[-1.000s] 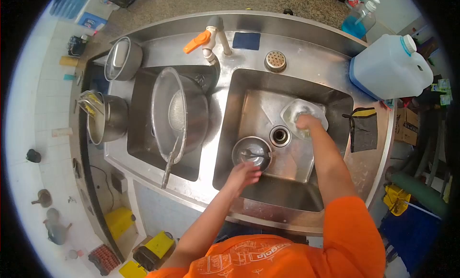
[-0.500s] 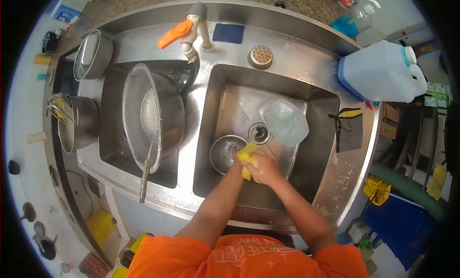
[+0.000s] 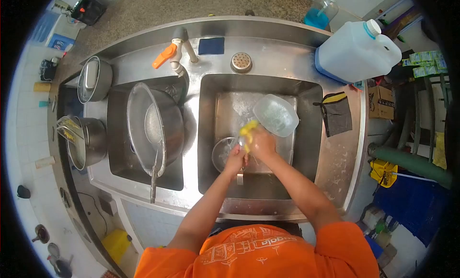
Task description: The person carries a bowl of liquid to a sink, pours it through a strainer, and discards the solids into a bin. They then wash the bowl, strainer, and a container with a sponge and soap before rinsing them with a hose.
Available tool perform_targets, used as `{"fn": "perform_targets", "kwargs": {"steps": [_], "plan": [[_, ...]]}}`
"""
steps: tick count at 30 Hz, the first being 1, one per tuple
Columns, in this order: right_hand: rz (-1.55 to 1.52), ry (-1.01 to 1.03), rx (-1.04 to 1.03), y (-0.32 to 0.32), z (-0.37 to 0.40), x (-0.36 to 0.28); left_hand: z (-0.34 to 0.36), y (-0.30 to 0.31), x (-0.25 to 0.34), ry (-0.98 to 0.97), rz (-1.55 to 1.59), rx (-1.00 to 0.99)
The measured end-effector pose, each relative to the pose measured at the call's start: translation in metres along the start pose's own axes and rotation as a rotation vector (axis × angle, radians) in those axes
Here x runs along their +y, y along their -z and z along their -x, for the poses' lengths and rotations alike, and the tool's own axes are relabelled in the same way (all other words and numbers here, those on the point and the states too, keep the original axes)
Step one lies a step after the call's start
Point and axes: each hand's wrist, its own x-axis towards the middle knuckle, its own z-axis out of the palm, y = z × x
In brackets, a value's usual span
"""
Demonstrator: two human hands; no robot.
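At the double steel sink, my two hands met over the middle of the right-hand basin (image 3: 307, 139), touching each other. My right hand (image 3: 262, 144) was closed around a yellow sponge (image 3: 247, 130), which stuck out past my knuckles on the side away from me. My left hand (image 3: 235, 159), just beside it and nearer my body, was closed on a metal utensil (image 3: 239, 176). Only its shiny end showed below my fist, and I could not tell whether it was a fork or a spoon.

The utensil's long axis ran roughly straight toward and away from me: the free end pointed at the basin's near wall, and the hidden end lay up under the sponge. The sponge therefore sat at the far end of the utensil and the left hand gripped the near end, with the right hand nearer the part being rubbed.

A small steel bowl (image 3: 220, 156) rested on the basin floor just to the left of my left hand. A clear plastic container (image 3: 276, 116) lay tilted just beyond my right hand. In the left basin, well apart, a wire strainer (image 3: 152, 122) leaned on a large pot (image 3: 176, 127), below the orange-handled tap (image 3: 165, 55). A white jug (image 3: 357, 50) stood at the far right corner.
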Motion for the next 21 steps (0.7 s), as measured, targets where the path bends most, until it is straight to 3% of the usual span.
{"fn": "perform_targets", "kwargs": {"steps": [1, 2, 3, 5, 6, 7, 9, 11, 13, 14, 16, 18, 21], "plan": [[0.042, -0.247, 0.089, 0.005, -0.006, -0.003, 0.008, -0.009, 0.023, -0.077, 0.169, -0.034], [-0.035, -0.376, -0.073, 0.011, 0.003, -0.008, 0.018, -0.029, 0.041, 0.030, 0.380, 0.166], [-0.032, -0.372, -0.074, 0.010, 0.019, -0.014, 0.006, -0.028, 0.041, 0.028, 0.384, 0.166], [-0.157, -0.087, -0.159, 0.007, 0.053, -0.024, -0.018, -0.022, 0.028, -0.143, 0.612, 0.035], [-0.108, -0.131, -0.414, 0.026, 0.055, -0.027, -0.025, -0.024, 0.033, -0.161, 0.683, 0.025], [-0.102, -0.117, -0.415, 0.038, 0.052, -0.024, -0.028, -0.022, 0.041, -0.173, 0.691, 0.026], [0.039, -0.135, -0.167, 0.059, 0.046, -0.017, -0.030, -0.014, 0.052, -0.136, 0.363, 0.180], [0.116, -0.124, 0.175, 0.089, 0.009, -0.008, -0.034, -0.008, 0.051, -0.203, 0.292, 0.246], [0.483, -0.287, 0.175, 0.119, -0.030, -0.025, -0.020, -0.004, 0.060, -0.023, -0.035, 0.330], [0.484, -0.262, 0.184, 0.119, -0.044, -0.031, -0.031, 0.000, 0.044, -0.053, -0.062, 0.391], [0.287, 0.128, 0.354, 0.110, -0.073, -0.048, -0.024, 0.005, 0.050, -0.040, 0.045, 0.411], [-0.110, 0.301, 0.162, 0.072, -0.109, -0.078, -0.014, 0.014, 0.055, -0.003, 0.323, 0.347], [-1.060, -0.063, -0.102, -0.001, -0.161, -0.150, 0.015, 0.018, 0.077, -0.155, 0.448, 0.363]]}}
